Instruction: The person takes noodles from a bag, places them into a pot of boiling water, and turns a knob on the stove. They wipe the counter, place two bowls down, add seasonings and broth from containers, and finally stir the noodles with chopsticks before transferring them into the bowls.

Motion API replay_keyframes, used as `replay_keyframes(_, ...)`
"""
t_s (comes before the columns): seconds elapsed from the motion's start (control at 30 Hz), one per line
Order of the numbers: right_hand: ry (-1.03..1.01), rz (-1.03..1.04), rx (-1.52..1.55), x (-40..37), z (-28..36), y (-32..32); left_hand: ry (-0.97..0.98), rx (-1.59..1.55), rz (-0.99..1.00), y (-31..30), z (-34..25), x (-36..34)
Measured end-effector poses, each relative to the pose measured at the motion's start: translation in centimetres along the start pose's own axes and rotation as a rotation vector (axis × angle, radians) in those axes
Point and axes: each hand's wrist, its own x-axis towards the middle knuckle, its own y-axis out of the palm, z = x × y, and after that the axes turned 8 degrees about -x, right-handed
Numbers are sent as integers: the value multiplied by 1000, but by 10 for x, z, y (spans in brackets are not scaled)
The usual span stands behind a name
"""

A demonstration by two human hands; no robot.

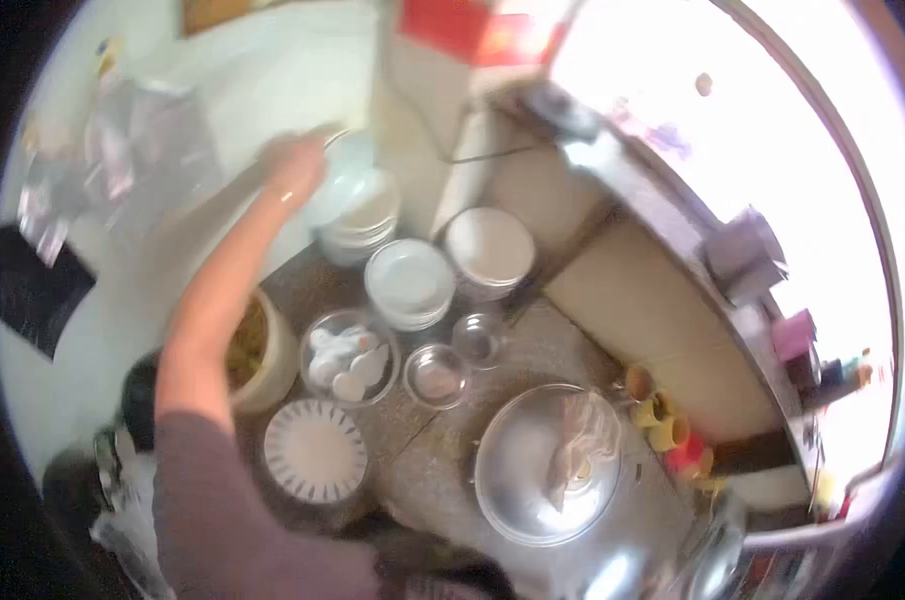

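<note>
Across the grey worktop [422,480]: stacked tableware, glass bowls and a wide metal basin sit close together in a kitchen.
Left arm: a person's bare forearm [207,320] reaches out from a dark sleeve [212,490], passing over the edge of the round tub.
Metal basin [507,490]: it rests well apart from the hand, with a crumpled translucent bag [579,440] in it.
Round tub [283,360]: greenish-brown contents show beside the forearm.
White stacks: one pile of pale plates [410,280] sits between a pile of bowls [367,232] and a round white stack [489,245].
Striped plate [315,450]: dark marks ring its rim, near the tub.
Clear bowl [389,375]: white spoons [350,362] lie inside, near two smaller glass bowls [436,376].
Left hand [297,168]: the fingers are bent at the edge of a pale bowl [340,190], which is above the pile of bowls; blur hides whether they grip it.
Coloured cups [668,432]: yellow and red ones line up beside the basin.
</note>
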Motion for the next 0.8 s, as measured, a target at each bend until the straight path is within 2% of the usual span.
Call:
replay_keyframes(0.03,27,-2,96,10,11,-3,-25,-84,139,-13,-3,-6)
replay_keyframes(0.07,85,6,255,15,29,6,174,-193,-19,-8,3,-20)
replay_keyframes(0.1,107,15,397,23,47,-3,60,-189,79,-59,-48,-43)
replay_keyframes(0.13,148,41,751,28,67,-14,13,-216,71,-62,-54,-60)
replay_keyframes(0.17,94,-46,830,28,103,-35,-34,-297,119,-77,-72,-80)
replay_keyframes(0.2,72,104,784,30,145,-87,30,-376,70,-78,-81,-101)
replay_keyframes(0.23,42,157,1000,20,190,-138,-80,-540,178,-83,-99,-120)
replay_keyframes(0.27,-121,248,1079,18,216,-159,-5,-571,130,-80,-116,-145)
replay_keyframes(0.3,-246,348,1117,19,232,-152,13,-719,117,-59,-121,-170)
replay_keyframes(0.33,-430,454,1051,14,250,-169,-95,-838,249,-57,-143,-194)
replay_keyframes(0.37,-555,589,1193,4,268,-194,-22,-803,291,-45,-159,-220)
replay_keyframes(0.4,-594,720,1287,-5,274,-214,-66,-863,399,-54,-199,-246)
replay_keyframes(0.43,-581,714,1298,-11,268,-231,39,-846,382,-18,-207,-280)
replay_keyframes(0.47,-565,881,1417,-15,261,-246,-77,-1103,508,5,-229,-312)
replay_keyframes(0.5,-552,1050,1531,-12,250,-252,54,-941,619,-22,-273,-324)
replay_keyframes(0.53,-470,953,1377,-5,232,-227,10,-954,723,-36,-311,-344)
replay_keyframes(0.57,-471,945,1385,3,211,-227,18,-1126,753,-6,-326,-378)
replay_keyframes(0.6,-442,852,1109,13,186,-229,97,-1156,700,2,-353,-406)
replay_keyframes(0.63,-407,752,832,27,161,-228,114,-1103,738,1,-380,-430)
replay_keyframes(0.67,-408,743,827,40,134,-219,66,-1114,820,-6,-408,-451)
replay_keyframes(0.7,-373,676,802,50,104,-202,63,-1123,817,-4,-432,-469)
replay_keyframes(0.77,-336,609,762,69,45,-175,54,-1050,988,7,-479,-516)
replay_keyframes(0.8,-321,590,722,82,19,-167,130,-975,1012,25,-499,-539)
